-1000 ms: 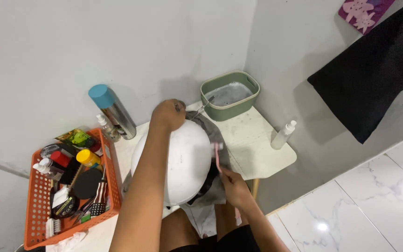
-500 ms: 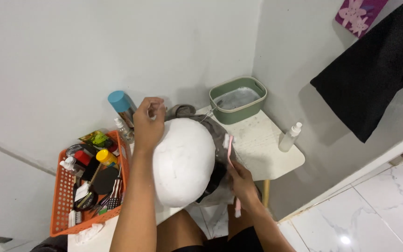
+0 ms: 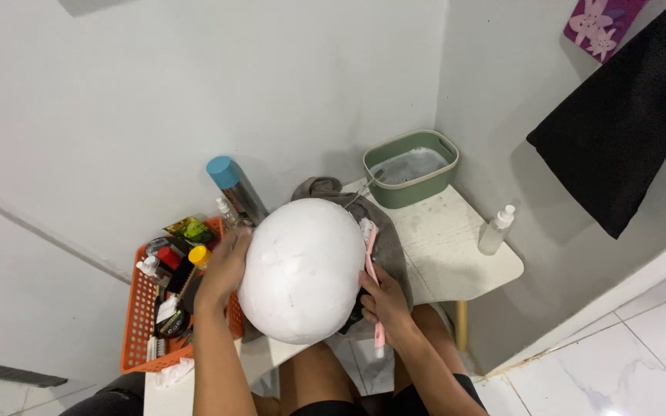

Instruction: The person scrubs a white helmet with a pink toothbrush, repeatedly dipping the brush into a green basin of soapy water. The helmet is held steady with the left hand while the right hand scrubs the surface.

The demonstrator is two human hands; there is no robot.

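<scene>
Steadying white foam head (image 3: 302, 266) with my left hand (image 3: 223, 270) flat; right hand (image 3: 383, 302) grips pink brush (image 3: 371, 277), bristles against its side.

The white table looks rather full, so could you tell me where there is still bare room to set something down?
The widest bare patch of the table lies between the green tub, the clear bottle and the grey cloth. The left side is crowded: the orange basket, the left hand and the foam head.
</scene>
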